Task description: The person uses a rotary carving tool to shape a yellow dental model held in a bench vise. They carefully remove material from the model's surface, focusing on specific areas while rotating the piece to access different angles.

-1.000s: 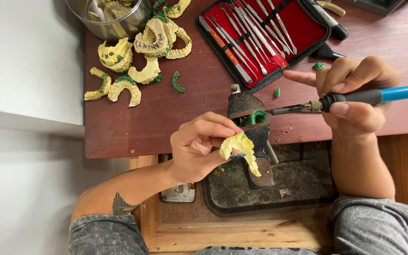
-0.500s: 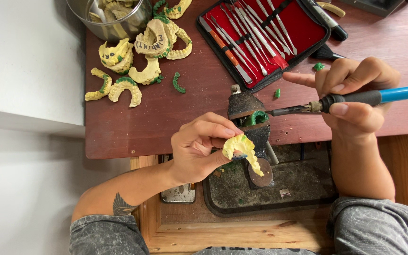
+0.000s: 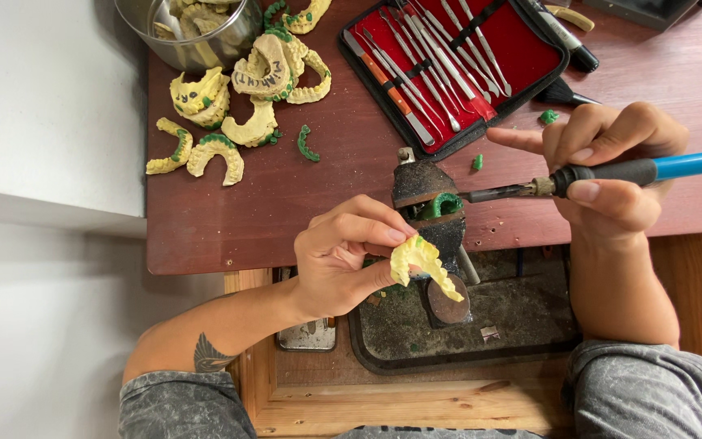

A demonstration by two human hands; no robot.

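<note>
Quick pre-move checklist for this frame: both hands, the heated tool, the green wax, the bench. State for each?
1. Left hand grip on yellow horseshoe-shaped dental cast: pinched between fingers, ok.
2. Right hand grip on blue-handled heated tool: ok.
3. Tool tip reaching green wax piece on dark metal burner: ok.
4. Tip hot: cannot tell.
5. Cast clear of the tip: ok, apart.
6. Red-lined case of steel instruments open: ok.
</note>
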